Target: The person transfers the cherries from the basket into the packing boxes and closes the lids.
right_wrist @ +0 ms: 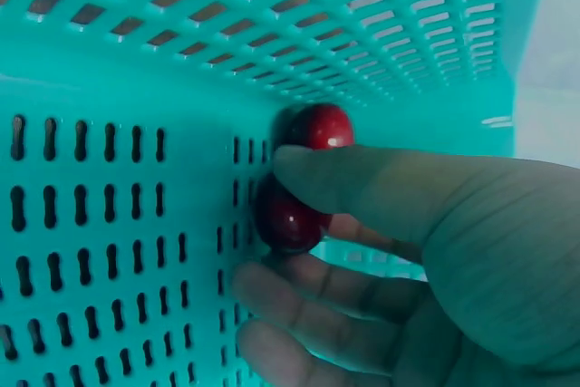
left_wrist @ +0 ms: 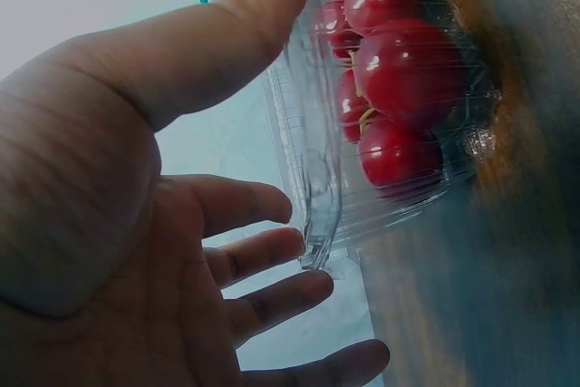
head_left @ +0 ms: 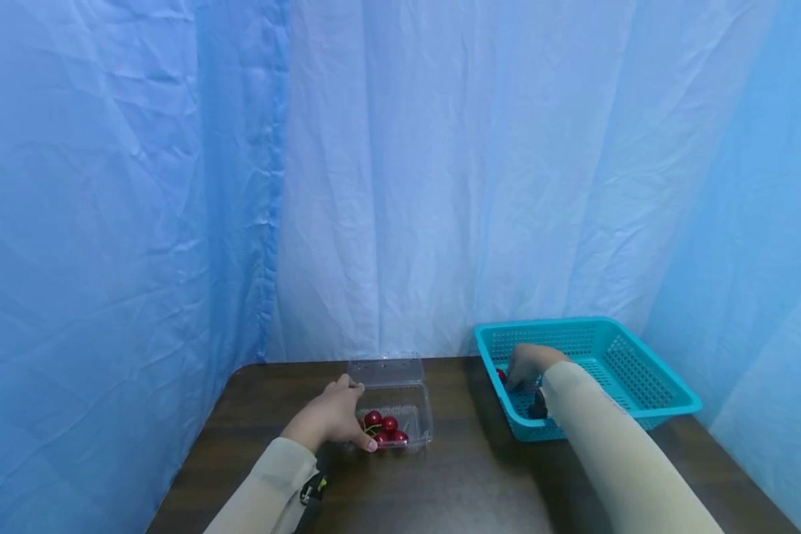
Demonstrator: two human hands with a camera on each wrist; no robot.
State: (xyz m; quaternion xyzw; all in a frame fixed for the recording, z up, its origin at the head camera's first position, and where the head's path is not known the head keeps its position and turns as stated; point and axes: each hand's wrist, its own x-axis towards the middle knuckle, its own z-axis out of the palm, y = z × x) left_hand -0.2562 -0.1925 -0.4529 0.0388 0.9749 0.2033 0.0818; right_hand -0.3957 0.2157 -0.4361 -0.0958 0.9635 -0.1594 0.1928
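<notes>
1. L hand (head_left: pixel 331 417) on the clear clamshell (head_left: pixel 394 411) – thumb along its near-left edge, fingers spread and mostly straight at the side wall per left wrist view (left_wrist: pixel 181 251). Steadying contact, not a real grip.
2. Clamshell sits on the table (head_left: pixel 454 482) at approx 11 o'clock from the wearer, lid hinged open toward 12. Several red cherries (head_left: pixel 386 429) in the tray half.
3. R hand (head_left: pixel 529 366) is down inside the teal basket (head_left: pixel 667 389) at approx 1 o'clock, near its left wall.
4. Right wrist view: thumb and fingers pinched on a pair of cherries (right_wrist: pixel 304 178) up against the slotted basket wall. One dark, one brighter red. Can't tell if joined by a stem.
5. Hands well apart – L at the clamshell, R in the basket.
6. Handling, my read: cherries light, round, smooth skin, so they'll roll or slip out of a loose pinch. Firm-ish but bruise if squeezed. Grab by the stem if visible, else light pinch across the widest part of the fruit.
7. Clamshell: thin plastic, flexes easily, very light – likely to skid on the table if bumped. Hold at rim/corner where it's stiffest, not mid-wall.
8. Basket: rigid plastic, open slots – stems could snag in them.
</notes>
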